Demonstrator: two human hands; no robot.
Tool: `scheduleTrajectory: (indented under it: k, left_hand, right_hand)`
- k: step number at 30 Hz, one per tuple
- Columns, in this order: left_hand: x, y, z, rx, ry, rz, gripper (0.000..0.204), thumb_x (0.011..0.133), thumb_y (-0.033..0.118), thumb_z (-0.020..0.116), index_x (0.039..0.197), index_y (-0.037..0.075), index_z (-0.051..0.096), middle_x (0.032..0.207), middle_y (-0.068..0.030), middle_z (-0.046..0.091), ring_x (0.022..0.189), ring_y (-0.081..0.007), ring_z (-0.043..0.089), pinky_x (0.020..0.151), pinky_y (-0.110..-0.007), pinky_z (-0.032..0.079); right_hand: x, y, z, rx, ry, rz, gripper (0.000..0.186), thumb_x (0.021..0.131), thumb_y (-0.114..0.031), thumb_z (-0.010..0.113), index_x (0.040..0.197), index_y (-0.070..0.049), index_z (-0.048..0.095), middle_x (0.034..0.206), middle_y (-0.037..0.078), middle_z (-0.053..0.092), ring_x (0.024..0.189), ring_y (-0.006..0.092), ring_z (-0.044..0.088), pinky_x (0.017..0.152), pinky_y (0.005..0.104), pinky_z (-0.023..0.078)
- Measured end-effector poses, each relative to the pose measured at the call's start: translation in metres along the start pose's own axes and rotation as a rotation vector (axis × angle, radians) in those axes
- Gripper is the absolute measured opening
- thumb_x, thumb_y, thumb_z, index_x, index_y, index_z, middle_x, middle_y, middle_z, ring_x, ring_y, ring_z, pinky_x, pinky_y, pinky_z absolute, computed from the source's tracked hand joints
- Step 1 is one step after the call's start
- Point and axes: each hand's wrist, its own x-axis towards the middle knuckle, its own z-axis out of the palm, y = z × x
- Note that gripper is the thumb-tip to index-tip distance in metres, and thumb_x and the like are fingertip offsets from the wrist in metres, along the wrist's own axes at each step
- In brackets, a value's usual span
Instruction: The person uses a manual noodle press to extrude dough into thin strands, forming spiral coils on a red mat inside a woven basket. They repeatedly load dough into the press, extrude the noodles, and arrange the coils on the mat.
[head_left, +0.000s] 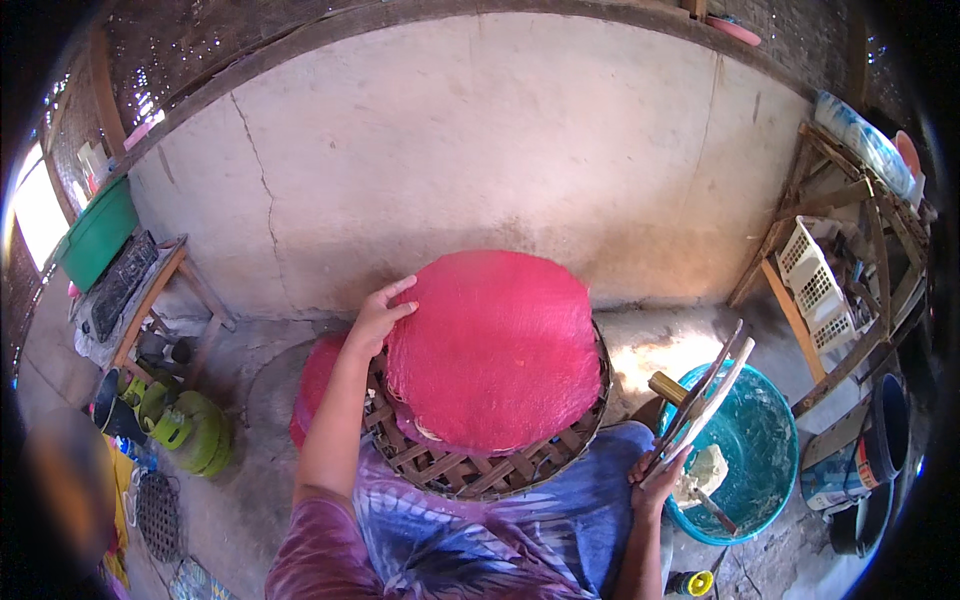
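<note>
A large round pinkish-red sheet (495, 350) lies over a woven bamboo basket (500, 470) on my lap. My left hand (378, 318) is at the sheet's upper left edge, thumb and forefinger stretched out and apart; its other fingers are partly hidden. Low on the right, my right hand (655, 482) is closed round long wooden sticks (712, 400), one pale and one darker, which slant up to the right. Beside that hand, a teal basin (765, 470) holds a pale doughy lump (708, 472) and a flat brown tool (715, 512).
A short bamboo piece (668, 388) is at the basin's rim. Green gas cylinders (200, 435) stand left, near a wooden bench (150, 310) with a green tub (95, 235). At right are a wooden rack (800, 240), white crates (815, 285) and buckets (885, 425). A cracked wall (480, 150) stands ahead.
</note>
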Motion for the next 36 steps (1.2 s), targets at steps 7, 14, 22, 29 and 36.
scheduleTrajectory:
  k: [7, 14, 22, 29, 36]
  left_hand:
    - [0.012, -0.035, -0.018, 0.399, -0.041, 0.043, 0.05, 0.082, 0.001, 0.067, 0.13, 0.006, 0.056, 0.139, -0.0108, 0.048, 0.126, -0.0216, 0.046, 0.106, -0.033, 0.037]
    - [-0.043, 0.058, 0.004, 0.813, 0.297, 0.389, 0.051, 0.084, 0.015, 0.07, 0.132, 0.012, 0.054, 0.14, -0.0165, 0.047, 0.131, -0.0294, 0.044, 0.11, -0.038, 0.031]
    - [-0.21, 0.247, 0.068, 1.132, -0.127, 1.694, 0.039, 0.087, 0.017, 0.066, 0.123, 0.005, 0.058, 0.133, -0.0165, 0.053, 0.123, -0.0316, 0.05, 0.106, -0.041, 0.036]
    - [-0.221, 0.254, 0.119, 1.26, -0.776, 1.761, 0.037, 0.086, 0.019, 0.066, 0.121, 0.006, 0.059, 0.133, -0.0155, 0.053, 0.124, -0.0319, 0.049, 0.106, -0.042, 0.035]
    - [-0.231, 0.257, 0.115, 1.273, -0.777, 1.746, 0.036, 0.086, 0.02, 0.066, 0.118, 0.007, 0.06, 0.133, -0.0145, 0.053, 0.124, -0.0321, 0.048, 0.106, -0.043, 0.034]
  right_hand:
    - [-0.002, 0.0, 0.002, -0.043, -0.02, -0.026, 0.066, 0.091, -0.071, 0.032, 0.098, -0.01, 0.055, 0.05, 0.001, 0.042, 0.036, 0.014, 0.036, 0.036, 0.0286, 0.029]
    - [0.001, 0.0, 0.002, -0.051, 0.019, -0.002, 0.067, 0.091, -0.071, 0.031, 0.1, -0.009, 0.052, 0.05, 0.002, 0.041, 0.037, 0.0145, 0.037, 0.037, 0.0292, 0.03]
    - [0.009, 0.01, -0.006, -0.08, -0.014, 0.05, 0.067, 0.092, -0.072, 0.028, 0.103, -0.01, 0.051, 0.053, 0.002, 0.04, 0.041, 0.0143, 0.037, 0.039, 0.0281, 0.031]
    - [0.003, 0.009, -0.001, -0.225, -0.049, -0.092, 0.063, 0.096, -0.064, 0.026, 0.103, -0.006, 0.05, 0.054, 0.002, 0.041, 0.042, 0.0139, 0.037, 0.041, 0.0277, 0.033]
    - [0.0, 0.002, 0.008, -0.217, -0.097, -0.11, 0.063, 0.097, -0.063, 0.028, 0.101, -0.004, 0.051, 0.055, 0.003, 0.043, 0.041, 0.0134, 0.039, 0.04, 0.0278, 0.033]
